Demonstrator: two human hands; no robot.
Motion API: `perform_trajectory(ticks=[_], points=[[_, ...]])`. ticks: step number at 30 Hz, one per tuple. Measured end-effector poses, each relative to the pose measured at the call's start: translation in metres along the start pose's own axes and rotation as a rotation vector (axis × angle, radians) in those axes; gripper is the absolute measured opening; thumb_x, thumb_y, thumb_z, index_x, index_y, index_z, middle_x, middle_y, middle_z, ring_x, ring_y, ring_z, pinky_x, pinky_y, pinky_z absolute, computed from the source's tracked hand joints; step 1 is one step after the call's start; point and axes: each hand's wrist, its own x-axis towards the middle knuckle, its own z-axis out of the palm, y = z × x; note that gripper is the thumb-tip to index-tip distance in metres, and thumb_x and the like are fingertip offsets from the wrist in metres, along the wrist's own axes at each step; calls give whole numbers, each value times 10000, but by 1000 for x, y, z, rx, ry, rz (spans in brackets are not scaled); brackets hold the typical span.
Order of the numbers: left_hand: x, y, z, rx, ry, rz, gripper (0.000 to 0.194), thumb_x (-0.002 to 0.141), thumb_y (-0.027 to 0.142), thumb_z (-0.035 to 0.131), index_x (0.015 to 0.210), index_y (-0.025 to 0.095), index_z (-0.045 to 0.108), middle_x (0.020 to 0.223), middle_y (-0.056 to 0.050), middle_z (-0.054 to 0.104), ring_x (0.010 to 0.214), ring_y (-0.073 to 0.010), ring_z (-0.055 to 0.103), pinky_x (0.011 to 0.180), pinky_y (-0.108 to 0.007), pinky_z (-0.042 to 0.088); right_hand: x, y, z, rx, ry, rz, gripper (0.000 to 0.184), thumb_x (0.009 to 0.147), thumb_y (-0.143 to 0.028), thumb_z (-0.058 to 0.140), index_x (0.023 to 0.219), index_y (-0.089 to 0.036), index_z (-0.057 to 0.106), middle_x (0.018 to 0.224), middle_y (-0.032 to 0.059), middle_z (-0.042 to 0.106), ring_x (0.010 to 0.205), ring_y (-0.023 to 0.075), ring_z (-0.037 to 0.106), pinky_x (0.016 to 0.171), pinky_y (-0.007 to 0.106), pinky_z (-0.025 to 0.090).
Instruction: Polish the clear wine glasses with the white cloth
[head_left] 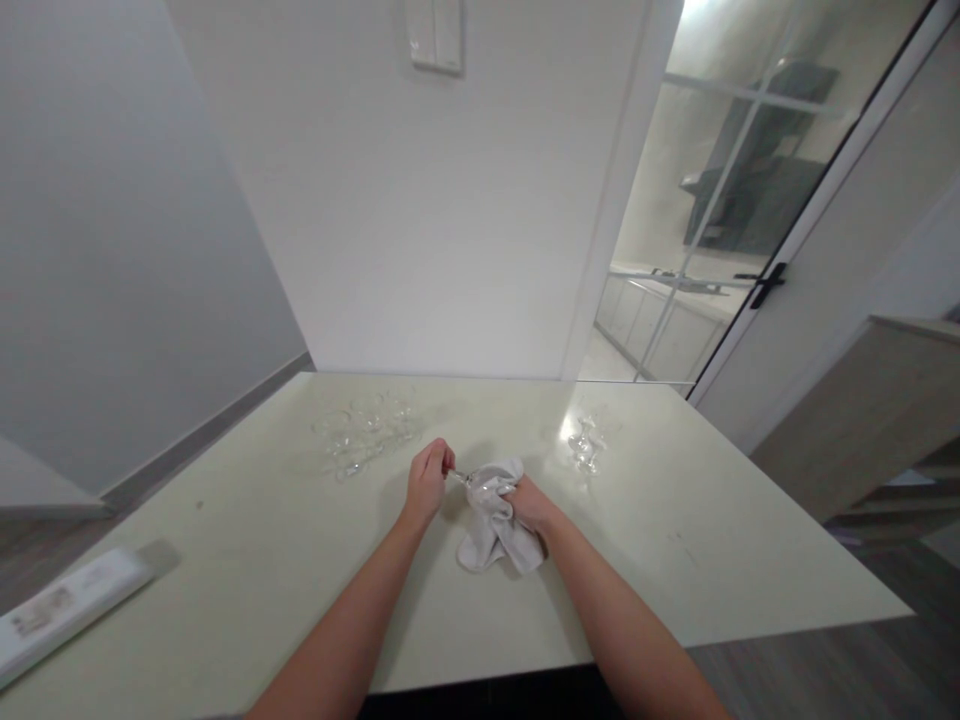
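Note:
My left hand (429, 482) is closed, pinching the thin stem of a clear stemmed glass (459, 477). The bowl end of that glass points right and is partly wrapped in a light grey cloth (499, 530). My right hand (527, 502) grips the cloth around the bowl, its fingers mostly hidden in the folds. Loose ends of the cloth hang down toward the tabletop. To the left, beyond my left hand, stands a group of several clear glasses (364, 430). A smaller cluster of clear glassware (586, 444) sits to the right, beyond my right hand.
The pale table (300, 560) meets a white wall panel (450, 250) at its far edge. A long white box (71, 610) lies at the near left. On the right are a glass-paned door with a black handle (765, 285) and a wooden shelf unit (862, 410).

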Motion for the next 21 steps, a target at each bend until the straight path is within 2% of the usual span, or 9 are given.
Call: perform_trajectory(ticks=[3,9,13,18,21], points=[[0,0,1,-15,-17,-21,425,853,489,434,541,200,451,531,8,402,481,-123,323,448,-253,242,0,-3,3,55,18,4,156,745,-334,617,799,-220,708,887,38,723,988,238,621,1011,416,415],[1,0,2,-31,-72,-29,391,826,484,483,567,192,464,550,17,393,489,-113,329,437,-237,233,2,1,8,278,206,122,224,709,-361,662,865,-203,696,875,39,720,979,245,630,965,425,453],[3,3,2,-41,-72,-70,390,803,507,516,581,189,469,540,27,404,480,-104,340,433,-224,244,2,1,11,345,234,189,225,695,-358,678,845,-191,695,826,39,724,924,247,654,896,413,495],[6,6,-2,-64,7,-112,414,818,504,491,559,182,485,523,22,417,462,-98,350,426,-225,254,2,-3,19,402,205,227,259,644,-341,732,856,-198,689,815,34,729,904,259,667,842,401,521],[8,4,-3,-122,106,-145,404,830,498,489,581,179,493,527,25,421,461,-95,364,429,-219,269,4,-8,22,495,252,188,338,704,-440,683,935,-195,669,868,43,732,931,256,667,846,391,522]])
